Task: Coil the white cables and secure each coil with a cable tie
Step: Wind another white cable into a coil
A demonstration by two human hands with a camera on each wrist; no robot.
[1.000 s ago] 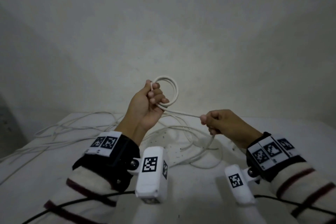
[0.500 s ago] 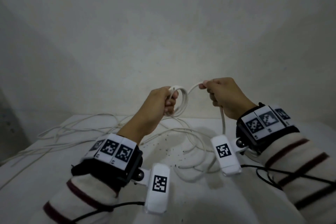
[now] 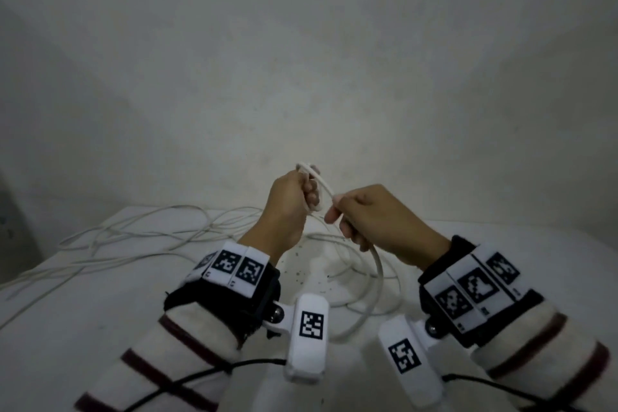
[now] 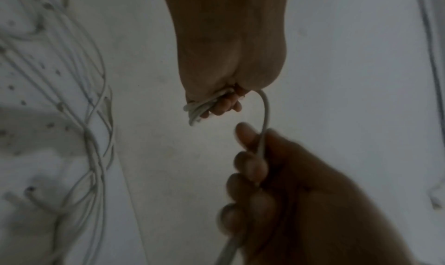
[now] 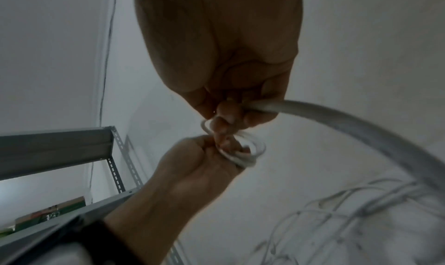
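Observation:
My left hand (image 3: pixel 296 192) is raised above the table and grips a small coil of white cable (image 3: pixel 312 174) in its fist; the same coil (image 4: pixel 199 105) (image 5: pixel 243 155) shows as several bunched loops in both wrist views. My right hand (image 3: pixel 354 216) sits close beside it, fingers curled around the free run of the white cable (image 3: pixel 376 264), which arcs from the coil through the right fist (image 4: pixel 260 155) (image 5: pixel 231 113) and hangs down toward the table. No cable tie is visible.
More loose white cables (image 3: pixel 140 234) lie tangled over the white table (image 3: pixel 83 328), on the left and under my hands. A grey metal shelf rack (image 5: pixel 72 141) stands to the left. A plain wall rises behind the table.
My right hand swung up from low right, over the coil, and has come down close against my left hand, laying another turn of cable. The left hand tilted the coil edge-on.

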